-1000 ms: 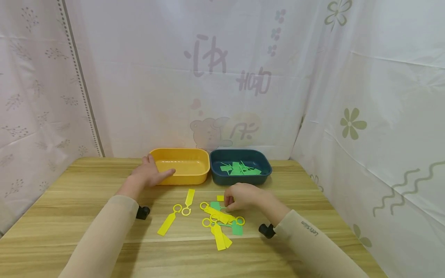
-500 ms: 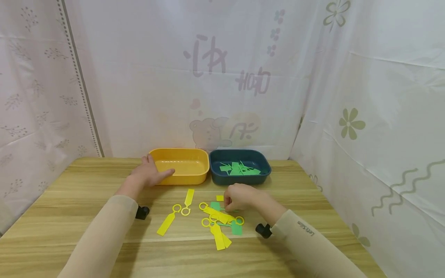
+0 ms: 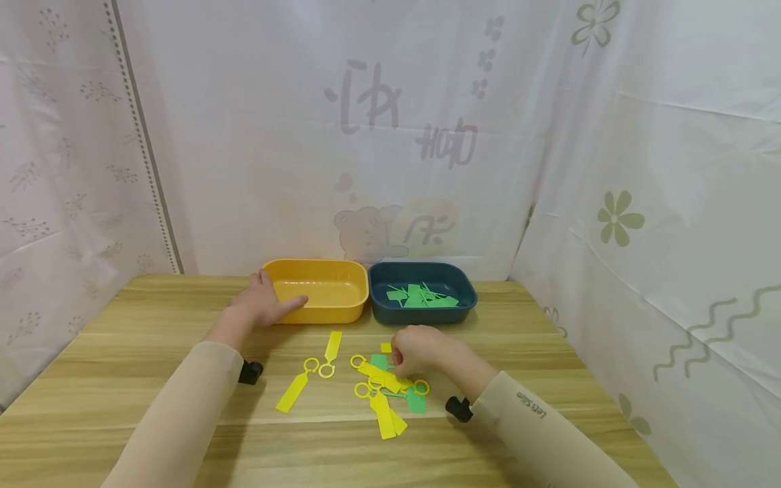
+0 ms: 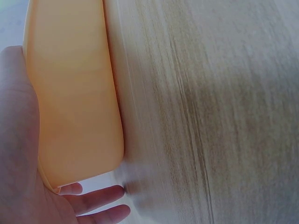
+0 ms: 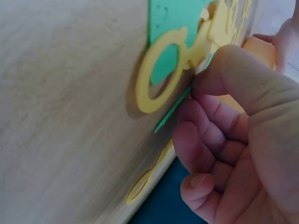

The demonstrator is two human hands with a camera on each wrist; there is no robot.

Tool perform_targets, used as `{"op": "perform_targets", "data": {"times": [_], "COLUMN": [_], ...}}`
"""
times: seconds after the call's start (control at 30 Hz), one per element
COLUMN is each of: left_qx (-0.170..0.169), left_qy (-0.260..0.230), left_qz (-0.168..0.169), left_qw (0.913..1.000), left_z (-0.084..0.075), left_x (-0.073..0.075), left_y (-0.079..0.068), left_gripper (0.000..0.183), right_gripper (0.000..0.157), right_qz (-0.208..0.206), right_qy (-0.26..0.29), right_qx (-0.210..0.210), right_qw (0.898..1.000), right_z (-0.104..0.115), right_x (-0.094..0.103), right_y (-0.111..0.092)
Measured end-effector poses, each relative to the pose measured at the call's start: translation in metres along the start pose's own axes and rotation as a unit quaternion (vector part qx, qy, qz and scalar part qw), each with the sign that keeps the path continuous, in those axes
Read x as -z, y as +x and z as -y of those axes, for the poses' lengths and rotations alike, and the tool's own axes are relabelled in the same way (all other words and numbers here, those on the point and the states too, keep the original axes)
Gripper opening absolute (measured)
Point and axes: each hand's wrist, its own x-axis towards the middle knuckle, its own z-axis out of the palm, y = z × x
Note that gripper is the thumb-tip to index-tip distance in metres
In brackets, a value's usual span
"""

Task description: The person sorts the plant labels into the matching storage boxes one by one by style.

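Observation:
Several yellow tags with ring ends and flat green tags with thin stems lie overlapping mid-table, a yellow tag among them. Over the pile's far right side is my right hand, fingers curled. Its thumb and index finger pinch the thin strip of a green tag in the right wrist view; a yellow ring lies close by. My left hand rests at the left end of a yellow bin, thumb along the front rim. The left wrist view shows its fingers extended past the bin's corner.
Touching the yellow bin's right side, a dark teal bin holds several green tags. Two yellow tags lie left of the pile on the wooden table. A printed curtain hangs behind and on both sides.
My right wrist and forearm have shifted slightly left and the hand has dipped a little, still at the pile. The left hand, bins and tags look unmoved.

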Motion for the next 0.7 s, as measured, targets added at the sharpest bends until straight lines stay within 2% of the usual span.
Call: {"op": "perform_targets", "data": {"times": [0.13, 0.27, 0.5, 0.7], "left_qx": [0.000, 0.000, 0.003, 0.004], "left_qy": [0.000, -0.002, -0.004, -0.007], "left_qz": [0.000, 0.002, -0.001, 0.000], "left_qw": [1.0000, 1.0000, 1.0000, 1.0000], "left_z": [0.000, -0.001, -0.001, -0.003], "left_x": [0.000, 0.001, 0.001, 0.004], "left_y": [0.000, -0.001, -0.003, -0.005], "left_gripper": [0.143, 0.143, 0.142, 0.140], "right_gripper": [0.025, 0.028, 0.030, 0.025], "right_qz": [0.004, -0.001, -0.017, -0.017], "right_qy": [-0.021, -0.046, -0.049, -0.042], "right_qx": [-0.002, 0.014, 0.045, 0.054], "right_qw": [1.000, 0.999, 0.998, 0.998], "right_z": [0.003, 0.002, -0.004, -0.008], "right_x": [0.000, -0.001, -0.004, -0.006], "right_y": [-0.001, -0.002, -0.001, 0.002]}}
